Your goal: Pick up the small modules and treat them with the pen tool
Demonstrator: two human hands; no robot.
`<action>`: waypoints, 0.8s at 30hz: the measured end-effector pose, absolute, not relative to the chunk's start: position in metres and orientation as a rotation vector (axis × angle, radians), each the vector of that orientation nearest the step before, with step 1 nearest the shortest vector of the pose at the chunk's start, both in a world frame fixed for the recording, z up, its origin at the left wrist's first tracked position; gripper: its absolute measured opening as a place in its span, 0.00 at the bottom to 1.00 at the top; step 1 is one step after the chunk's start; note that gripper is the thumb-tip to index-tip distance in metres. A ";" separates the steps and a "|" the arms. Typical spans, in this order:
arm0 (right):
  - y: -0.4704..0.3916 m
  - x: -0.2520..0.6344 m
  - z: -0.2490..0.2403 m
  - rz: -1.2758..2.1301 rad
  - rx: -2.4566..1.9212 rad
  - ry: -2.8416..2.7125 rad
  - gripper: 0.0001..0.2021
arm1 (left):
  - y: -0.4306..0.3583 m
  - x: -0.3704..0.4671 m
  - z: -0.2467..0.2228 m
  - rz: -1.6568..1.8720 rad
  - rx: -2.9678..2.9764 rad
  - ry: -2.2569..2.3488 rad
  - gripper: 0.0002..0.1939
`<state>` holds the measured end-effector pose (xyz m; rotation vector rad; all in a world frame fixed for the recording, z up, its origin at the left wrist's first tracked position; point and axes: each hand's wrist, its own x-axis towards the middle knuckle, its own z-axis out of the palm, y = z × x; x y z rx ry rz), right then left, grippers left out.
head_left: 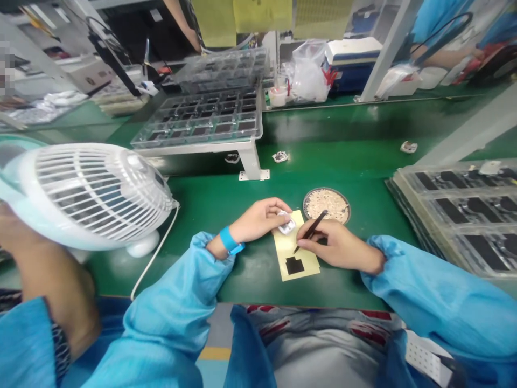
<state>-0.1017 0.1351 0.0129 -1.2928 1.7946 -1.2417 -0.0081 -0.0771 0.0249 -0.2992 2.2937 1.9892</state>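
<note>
My left hand [264, 220], with a blue band at the wrist, is closed on a small white part [286, 223] over the top of a yellow sheet [298, 269]. In my right hand [333, 243] are dark tweezers [315, 226], held like a pen. Their tip points down at the sheet, just above a black cut-out piece [294, 265] lying near its lower end. The fingers of my left hand partly cover the white part. Behind my right hand stands a round dish [327, 203] filled with pale bits.
A white fan [97, 194] stands at left, its cord [155, 253] trailing forward. Clear trays [202, 116] rest on a raised shelf; more trays [464, 215] are stacked at right. White parts [280, 156] lie farther back. A co-worker's arm [52, 275] is at far left.
</note>
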 end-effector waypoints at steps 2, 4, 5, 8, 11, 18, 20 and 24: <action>0.136 -0.102 0.012 -1.243 -1.305 1.772 0.09 | -0.076 -0.007 0.021 1.843 -0.205 2.367 0.12; 0.137 -0.103 0.012 -1.255 -1.314 1.750 0.08 | -0.075 -0.004 0.018 1.668 -0.121 2.494 0.11; 0.137 -0.103 0.012 -1.261 -1.318 1.746 0.08 | -0.075 -0.003 0.017 1.594 -0.095 2.547 0.11; 0.137 -0.102 0.014 -1.261 -1.326 1.753 0.07 | -0.075 -0.002 0.015 1.499 -0.066 2.614 0.12; 0.137 -0.101 0.018 -1.320 -1.251 1.703 0.07 | -0.075 -0.002 0.014 1.509 -0.093 2.613 0.13; 0.132 -0.108 0.022 -1.650 -1.445 1.973 0.03 | -0.074 -0.002 0.009 1.541 -0.126 2.572 0.16; 0.130 -0.110 0.020 -1.591 -1.599 2.028 0.04 | -0.074 -0.002 0.008 1.549 -0.143 2.561 0.18; 0.129 -0.110 0.016 -1.535 -1.707 2.029 0.06 | -0.074 -0.001 0.007 1.551 -0.153 2.561 0.19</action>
